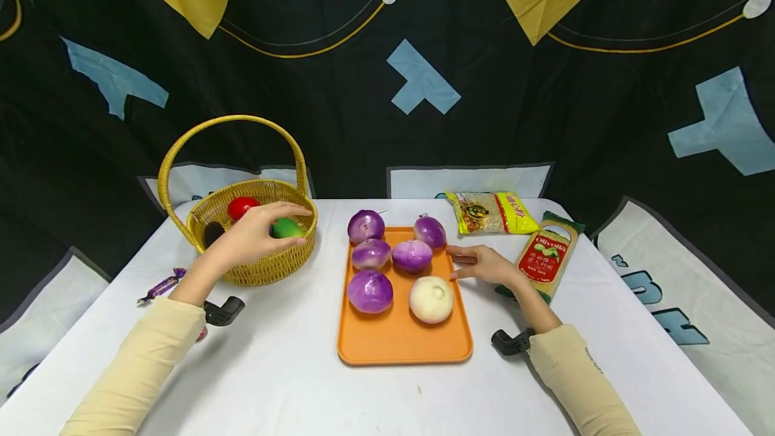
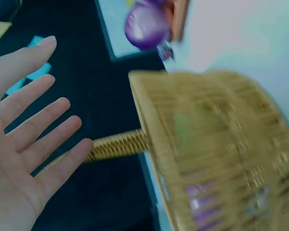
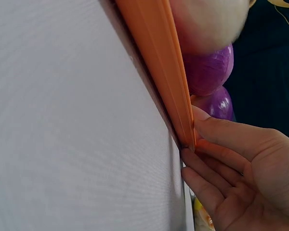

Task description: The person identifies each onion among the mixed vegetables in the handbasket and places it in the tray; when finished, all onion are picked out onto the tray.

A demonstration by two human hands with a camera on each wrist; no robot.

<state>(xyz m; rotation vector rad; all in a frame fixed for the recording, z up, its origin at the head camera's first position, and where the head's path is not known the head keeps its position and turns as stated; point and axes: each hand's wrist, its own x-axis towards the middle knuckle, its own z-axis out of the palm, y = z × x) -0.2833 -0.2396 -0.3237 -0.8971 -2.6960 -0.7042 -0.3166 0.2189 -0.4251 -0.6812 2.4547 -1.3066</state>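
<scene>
My left hand [image 1: 254, 231] is over the front of a yellow wicker basket [image 1: 269, 269], thumb and fingers apart, with nothing held. Inside the basket are a red round item [image 1: 242, 207], a green one [image 1: 286, 228] and a dark one [image 1: 213, 233], partly hidden. The left wrist view shows that hand [image 2: 26, 139] with fingers spread, beside the basket. With my right hand [image 1: 487, 264] I pinch the right rim of an orange tray [image 1: 402, 348]; the right wrist view has the thumb inside the rim and fingers outside. Several purple onions [image 1: 370, 291] and one white onion [image 1: 430, 300] sit on the tray.
Right of the tray lie a yellow food packet [image 1: 484, 212] and a green-and-red Olivoilà packet [image 1: 547, 256]. A purple-wrapped candy [image 1: 162, 286] lies left of the basket. The basket's tall handle [image 1: 236, 118] arches up. A dark curtain [image 1: 339, 126] hangs behind the white table [image 1: 290, 369].
</scene>
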